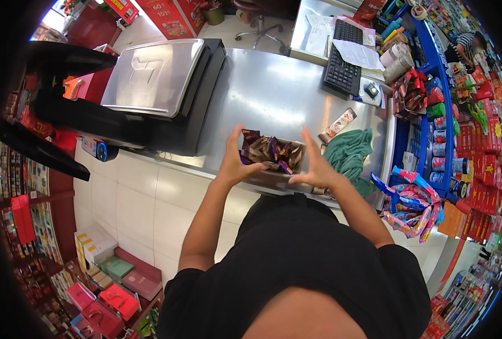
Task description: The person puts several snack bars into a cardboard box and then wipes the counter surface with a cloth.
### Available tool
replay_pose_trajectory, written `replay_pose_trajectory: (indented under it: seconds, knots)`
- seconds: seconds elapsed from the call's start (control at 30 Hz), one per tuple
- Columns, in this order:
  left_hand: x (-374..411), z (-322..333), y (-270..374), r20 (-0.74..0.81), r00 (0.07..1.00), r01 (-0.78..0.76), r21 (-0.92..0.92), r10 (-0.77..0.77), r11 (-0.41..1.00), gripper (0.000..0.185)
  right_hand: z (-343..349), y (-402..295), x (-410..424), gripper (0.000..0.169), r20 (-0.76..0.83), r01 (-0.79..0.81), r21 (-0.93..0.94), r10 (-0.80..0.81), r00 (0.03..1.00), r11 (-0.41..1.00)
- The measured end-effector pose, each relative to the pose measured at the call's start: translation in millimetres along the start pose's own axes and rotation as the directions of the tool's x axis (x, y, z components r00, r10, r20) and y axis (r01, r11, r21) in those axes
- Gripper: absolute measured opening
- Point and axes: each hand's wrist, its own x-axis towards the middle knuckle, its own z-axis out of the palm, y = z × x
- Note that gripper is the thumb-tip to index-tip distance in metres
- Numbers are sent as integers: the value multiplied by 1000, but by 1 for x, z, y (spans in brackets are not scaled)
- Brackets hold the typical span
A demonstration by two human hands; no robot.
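Note:
A small open carton (300, 157) stands at the near edge of the metal counter, filled with snacks in brown and purple wrappers (272, 150). My left hand (232, 163) is at its left end, fingers spread and thumb reaching over the near side; whether it touches the carton is hard to tell. Around the right end, my right hand (320, 171) has its fingers raised and its thumb apart from them. Just beyond my right hand lie a crumpled green cloth (349, 151) and a long wrapped snack packet (339, 125).
On the left of the counter (268, 89) sits a black weighing scale with a steel pan (153, 76). A keyboard (343, 59) and papers are at the back right. Blue racks (439, 106) of goods border the right side. Another person (467, 46) is among the far shelves.

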Motion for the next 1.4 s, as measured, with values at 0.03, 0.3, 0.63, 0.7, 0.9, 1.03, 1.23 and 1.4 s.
replay_pose_trajectory:
  seconds: [0.03,0.3,0.63,0.7,0.9,1.03,1.23,1.4]
  knots:
    - [2,4,3,58,998,3,-30,-2,1000,99,11,-2,-1,99,-48,-9,34,11,999,999]
    - [3,38,16,-180,967,205,120,-181,971,55,8,10,20,67,-75,-108,131,118,990,986]
    - [12,20,29,-107,984,-134,75,142,988,27,4,-20,39,33,-65,24,166,-13,998,986]
    - [8,19,30,-132,972,-182,98,194,978,20,-3,-22,36,22,-161,202,-6,-200,966,979]
    - [21,7,59,-52,971,-212,255,232,943,39,-15,-38,45,21,-147,175,-320,-231,962,931]
    - [34,5,50,265,923,-352,293,279,889,38,8,-28,56,27,106,-54,-474,118,987,879]
    - [24,17,46,124,955,-295,297,270,908,22,-26,48,82,32,-149,-245,230,283,948,942]
    - [30,21,49,98,964,-265,357,246,896,16,-33,92,93,21,128,-495,-222,528,840,840]
